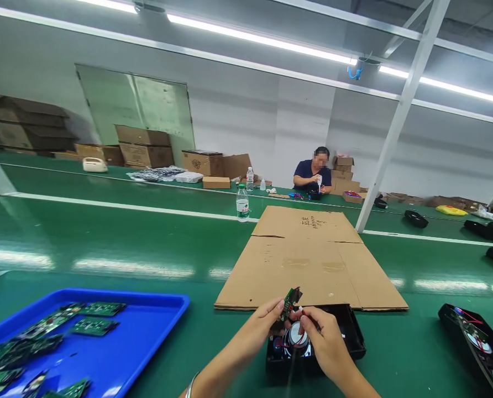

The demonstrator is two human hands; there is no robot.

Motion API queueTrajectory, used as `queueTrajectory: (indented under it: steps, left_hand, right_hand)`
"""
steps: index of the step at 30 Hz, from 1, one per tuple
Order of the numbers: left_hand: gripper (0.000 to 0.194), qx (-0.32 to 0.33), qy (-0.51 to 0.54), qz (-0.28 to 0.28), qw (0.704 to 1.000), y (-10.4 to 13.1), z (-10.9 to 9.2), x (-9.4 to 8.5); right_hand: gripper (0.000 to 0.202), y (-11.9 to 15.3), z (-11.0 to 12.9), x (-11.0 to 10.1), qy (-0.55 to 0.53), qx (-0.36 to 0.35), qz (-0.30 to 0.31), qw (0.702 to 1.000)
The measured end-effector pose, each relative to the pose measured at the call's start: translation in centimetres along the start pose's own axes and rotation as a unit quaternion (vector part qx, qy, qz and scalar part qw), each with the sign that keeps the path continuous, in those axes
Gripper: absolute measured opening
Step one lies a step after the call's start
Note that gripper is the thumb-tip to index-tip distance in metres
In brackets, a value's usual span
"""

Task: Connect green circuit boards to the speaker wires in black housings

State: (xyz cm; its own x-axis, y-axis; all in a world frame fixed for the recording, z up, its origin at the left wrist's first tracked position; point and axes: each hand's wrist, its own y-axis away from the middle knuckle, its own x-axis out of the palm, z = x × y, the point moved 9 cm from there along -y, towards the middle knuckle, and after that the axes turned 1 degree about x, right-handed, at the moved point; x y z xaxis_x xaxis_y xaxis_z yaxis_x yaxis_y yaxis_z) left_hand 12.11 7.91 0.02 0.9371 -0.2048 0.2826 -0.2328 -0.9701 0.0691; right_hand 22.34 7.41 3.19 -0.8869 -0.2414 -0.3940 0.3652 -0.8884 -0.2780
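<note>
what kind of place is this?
Probably an electronics assembly workshop: a blue tray of green circuit boards, an open black case with a round speaker inside, and a co-worker also busy with their hands across the way.

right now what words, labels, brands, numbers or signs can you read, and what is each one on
None can be read with certainty.
Flat cardboard sheet: dark handwritten characters near its far end, too small and slanted to quote.
Nearer water bottle: a printed label, too small to read.
Brown carton by the back wall: a dark printed mark, too blurred.
Circuit board in the left hand: no legible print.
</note>
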Motion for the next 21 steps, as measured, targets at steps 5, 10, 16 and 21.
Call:
queueTrajectory:
  steps: [5, 10, 16, 21]
  left_hand:
    - [0.037, 0.019, 0.032, 0.033, 0.999, 0.4, -0.3, 1.0]
    - [0.038, 0.017, -0.016, 0.075, 0.997, 0.8, -0.4, 1.9]
    - [0.033, 0.038, -0.045, 0.084, 0.995, 1.1, -1.0, 2.5]
    - [0.025, 0.068, -0.093, 0.085, 0.990, 1.1, -2.0, 2.5]
  right_hand:
    - [0.040, 0.0, -1.2, 0.7, -0.097, 0.062, 0.009, 0.993]
    - [0.033, 0.2, -1.6, 0.8, -0.147, 0.100, 0.001, 0.984]
    - [0.024, 0.3, -1.6, 0.9, -0.166, 0.148, 0.025, 0.975]
    - [0.024, 0.4, -2.5, 1.6, -0.226, 0.202, 0.040, 0.952]
